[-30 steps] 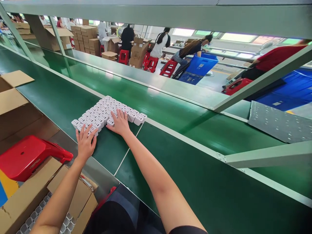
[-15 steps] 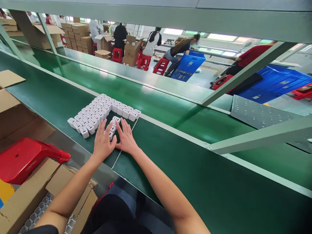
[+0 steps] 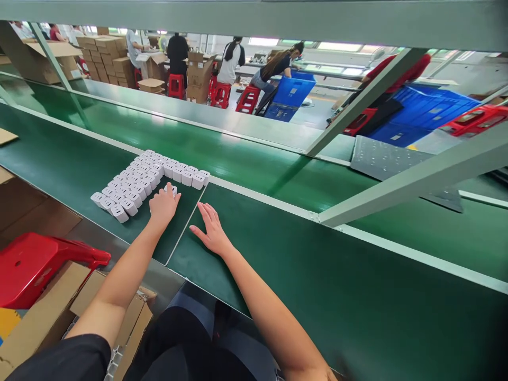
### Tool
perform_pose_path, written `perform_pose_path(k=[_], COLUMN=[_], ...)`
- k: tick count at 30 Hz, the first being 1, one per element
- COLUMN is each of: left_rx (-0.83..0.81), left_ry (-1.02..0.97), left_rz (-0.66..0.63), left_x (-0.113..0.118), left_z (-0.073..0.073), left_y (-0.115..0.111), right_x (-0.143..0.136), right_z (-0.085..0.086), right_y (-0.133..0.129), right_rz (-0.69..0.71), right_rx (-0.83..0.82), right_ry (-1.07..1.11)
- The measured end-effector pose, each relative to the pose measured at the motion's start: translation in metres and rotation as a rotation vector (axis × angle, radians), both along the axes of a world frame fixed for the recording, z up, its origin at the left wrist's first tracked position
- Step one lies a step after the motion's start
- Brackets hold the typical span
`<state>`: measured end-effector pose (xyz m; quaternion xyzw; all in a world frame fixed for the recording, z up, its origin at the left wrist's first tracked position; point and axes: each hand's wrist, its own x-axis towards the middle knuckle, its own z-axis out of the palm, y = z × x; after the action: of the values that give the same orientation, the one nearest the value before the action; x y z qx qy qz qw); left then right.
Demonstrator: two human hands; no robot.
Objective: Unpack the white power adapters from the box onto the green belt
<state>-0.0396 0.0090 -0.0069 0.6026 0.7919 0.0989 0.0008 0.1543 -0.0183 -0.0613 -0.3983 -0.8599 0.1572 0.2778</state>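
Observation:
Many white USB chargers (image 3: 133, 182) stand upright in close rows on the green belt, with dark slots on top. One arm of the block runs right along the belt's far rail. In the inner corner, my left hand (image 3: 162, 206) has its fingers closed around a separate white USB charger (image 3: 171, 189), partly hidden by the fingertips. Whether more chargers are under that hand, I cannot tell. My right hand (image 3: 212, 227) is just right of the belt's seam line, fingers stretched and thumb apart, holding nothing.
A metal rail (image 3: 257, 193) borders the belt, and a slanted post (image 3: 397, 182) rises at right. An open carton (image 3: 135, 338) with plastic-looking pieces inside stands below left, beside a red stool (image 3: 35, 264). Several people sit or stand beyond, near blue crates (image 3: 296, 87).
My hands were close together around a short column of chargers. They have parted: the left is at one charger near the block, the right has drawn away to the right. The view has shifted.

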Motion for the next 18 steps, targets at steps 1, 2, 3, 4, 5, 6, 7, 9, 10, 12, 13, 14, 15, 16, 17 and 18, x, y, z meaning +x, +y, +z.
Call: perform_pose_path(k=[1, 2, 3, 4, 5, 6, 7, 9, 10, 12, 13, 14, 15, 16, 17, 18], left_rx=[-0.001, -0.003, -0.003, -0.003, -0.003, -0.002, -0.001, 0.01, 0.026, 0.07, 0.086, 0.088, 0.07, 0.035, -0.004, -0.04], left_ry=[0.011, 0.02, 0.03, 0.04, 0.048, 0.053, 0.051, 0.027, 0.013, 0.004, 0.014, 0.031, 0.052, 0.071, 0.087, 0.098], left_rz=[-0.009, -0.021, -0.031, -0.042, -0.048, -0.05, -0.054, -0.074, -0.088, -0.121, -0.136, -0.149, -0.165, -0.182, -0.196, -0.206], left_x=[0.0, 0.0, 0.0, 0.0, -0.001, -0.001, -0.002, -0.004, -0.006, -0.008, -0.009, -0.009, -0.009, -0.008, -0.006, -0.005], left_z=[0.0, 0.0, 0.001, 0.002, 0.003, 0.004, 0.006, 0.008, 0.008, 0.008, 0.008, 0.008, 0.008, 0.008, 0.009, 0.01], left_y=[-0.001, -0.002, -0.003, -0.004, -0.005, -0.006, -0.007, -0.011, -0.014, -0.018, -0.02, -0.021, -0.021, -0.02, -0.018, -0.016], right_x=[0.0, 0.0, 0.0, 0.001, 0.001, 0.001, 0.001, 0.0, 0.0, -0.001, -0.001, -0.002, -0.002, -0.002, -0.002, -0.003], right_z=[0.0, 0.0, 0.0, 0.0, 0.0, 0.0, 0.0, 0.0, 0.001, 0.001, 0.001, 0.001, 0.001, 0.001, 0.0, 0.0], right_y=[0.0, 0.001, 0.001, 0.001, 0.001, 0.001, 0.001, 0.0, 0.0, 0.0, 0.0, 0.0, 0.0, 0.001, 0.001, 0.002], right_rz=[0.007, 0.015, 0.024, 0.034, 0.042, 0.047, 0.049, 0.046, 0.042, 0.041, 0.043, 0.044, 0.044, 0.043, 0.04, 0.037], right_rx=[-0.007, -0.012, -0.015, -0.017, -0.016, -0.014, -0.013, -0.016, -0.018, -0.024, -0.025, -0.026, -0.026, -0.026, -0.026, -0.026], right_ry=[0.011, 0.022, 0.032, 0.04, 0.047, 0.054, 0.058, 0.057, 0.052, 0.037, 0.031, 0.028, 0.028, 0.029, 0.031, 0.033])
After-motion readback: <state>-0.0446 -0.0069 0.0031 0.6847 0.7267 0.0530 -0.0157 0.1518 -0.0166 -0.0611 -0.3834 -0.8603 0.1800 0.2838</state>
